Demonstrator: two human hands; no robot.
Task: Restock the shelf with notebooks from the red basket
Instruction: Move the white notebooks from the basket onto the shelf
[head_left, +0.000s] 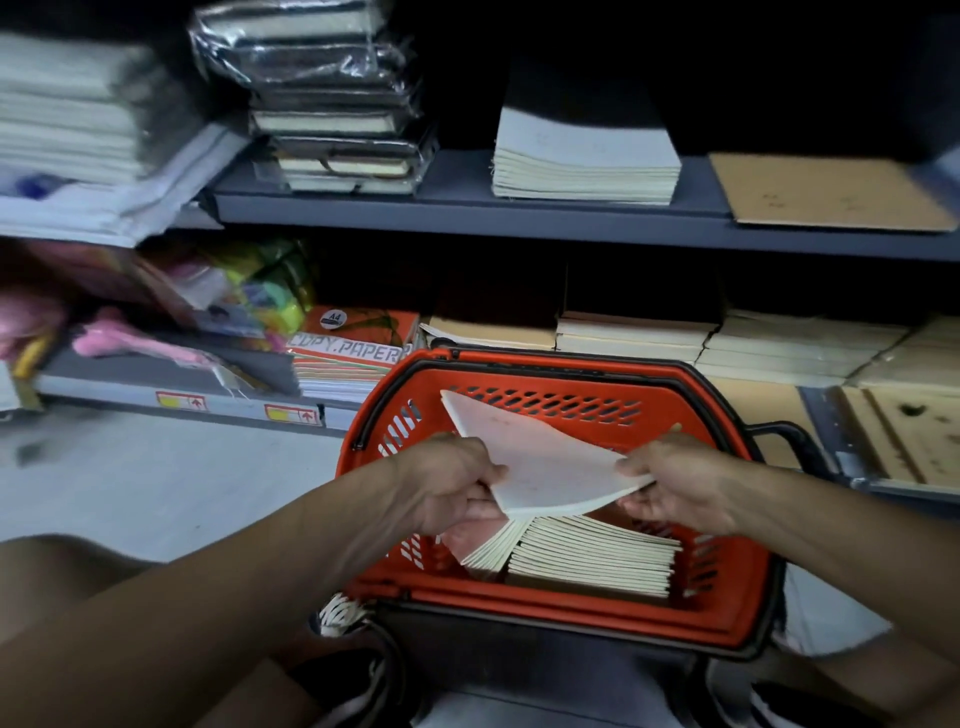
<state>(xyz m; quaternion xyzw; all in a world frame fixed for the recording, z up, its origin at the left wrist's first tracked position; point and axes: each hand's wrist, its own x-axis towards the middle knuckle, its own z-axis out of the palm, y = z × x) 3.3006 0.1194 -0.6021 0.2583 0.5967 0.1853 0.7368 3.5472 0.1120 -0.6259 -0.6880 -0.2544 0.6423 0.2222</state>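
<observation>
Both hands hold one bundle of notebooks (540, 460) above the red basket (571, 374). Left hand (452, 483) pinches the bundle's near-left corner, thumb on top of the cover and fingers curled beneath. Right hand (675, 480) grips the right corner the same way, thumb over the edge, fingers under. Held between them, the bundle is tilted, its far corner pointing up and away toward the basket's perforated back wall, its pale cover facing the camera.

Below it, inside the basket, lies a stack of notebooks (592, 558) with cream page edges showing; a few on its left side are fanned out and lean against the rest. A black handle (789, 434) sticks out from the basket's right side.

Behind the basket, the lower shelf (176, 395) carries a ream marked copy paper (358, 343), bright packets to the left of it, and low piles of cream and brown notebooks to the right. On the grey upper shelf (467, 213) sit wrapped black books (332, 104), a pile of white notebooks (584, 161) and a brown sheet (826, 192). At far left, white paper stacks appear blurred.
</observation>
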